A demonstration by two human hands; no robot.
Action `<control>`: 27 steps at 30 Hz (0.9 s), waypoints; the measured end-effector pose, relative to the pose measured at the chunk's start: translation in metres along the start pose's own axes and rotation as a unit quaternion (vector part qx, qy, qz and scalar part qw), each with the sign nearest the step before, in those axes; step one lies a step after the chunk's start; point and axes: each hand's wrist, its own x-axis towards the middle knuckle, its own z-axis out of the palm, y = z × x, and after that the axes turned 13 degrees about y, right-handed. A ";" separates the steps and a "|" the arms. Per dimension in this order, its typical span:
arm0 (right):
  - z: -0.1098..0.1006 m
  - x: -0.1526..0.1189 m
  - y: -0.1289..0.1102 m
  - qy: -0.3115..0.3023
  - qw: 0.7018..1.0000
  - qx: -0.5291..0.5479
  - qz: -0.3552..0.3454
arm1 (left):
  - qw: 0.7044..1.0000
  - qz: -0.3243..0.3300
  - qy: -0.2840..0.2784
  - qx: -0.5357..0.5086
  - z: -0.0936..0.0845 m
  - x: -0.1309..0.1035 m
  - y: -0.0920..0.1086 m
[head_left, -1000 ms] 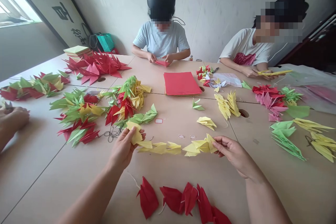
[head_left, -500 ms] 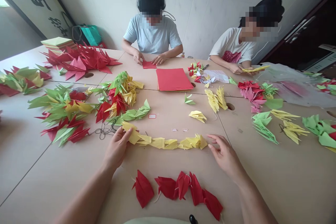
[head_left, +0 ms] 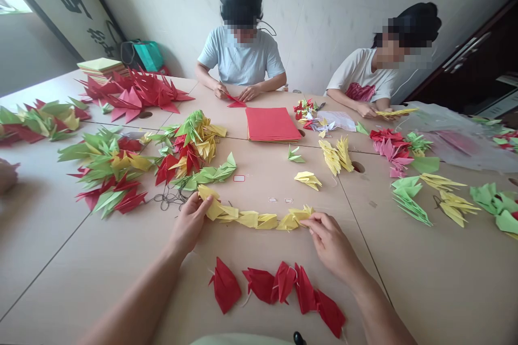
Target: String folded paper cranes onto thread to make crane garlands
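A string of yellow folded paper cranes (head_left: 247, 219) stretches sideways between my hands, low over the table. My left hand (head_left: 193, 221) pinches its left end between thumb and fingers. At the right end my right hand (head_left: 328, 237) has its thumb and fingertips closed on the last yellow piece. Nearer to me lies a row of red folded paper cranes (head_left: 285, 283) with white thread showing among them. Beyond the yellow string rest a green folded strand (head_left: 210, 173), a small yellow bundle (head_left: 308, 179) and a loose green piece (head_left: 295, 154).
A stack of red paper sheets (head_left: 272, 124) lies mid-table. Mixed folded pieces (head_left: 111, 164) are heaped at left, near tangled dark thread (head_left: 170, 198). Green folded pieces (head_left: 409, 199) lie at right. Across the table, one person (head_left: 243, 56) folds red paper; another (head_left: 366, 75) holds yellow pieces.
My right hand has moved left and closed on the string's right end, where before its fingers were apart beside it. The person opposite has turned the red paper into a pointed shape.
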 end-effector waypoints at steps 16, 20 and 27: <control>0.015 0.012 -0.048 -0.058 0.997 -0.031 -0.050 | 1.000 0.004 -0.007 -0.007 0.004 -0.005 0.003; 0.026 0.016 -0.057 -0.059 0.995 -0.030 -0.069 | 1.000 0.001 -0.012 -0.007 0.004 -0.005 0.002; 0.037 0.027 -0.069 -0.088 0.989 -0.053 -0.106 | 1.000 -0.001 -0.011 -0.016 0.004 -0.006 0.001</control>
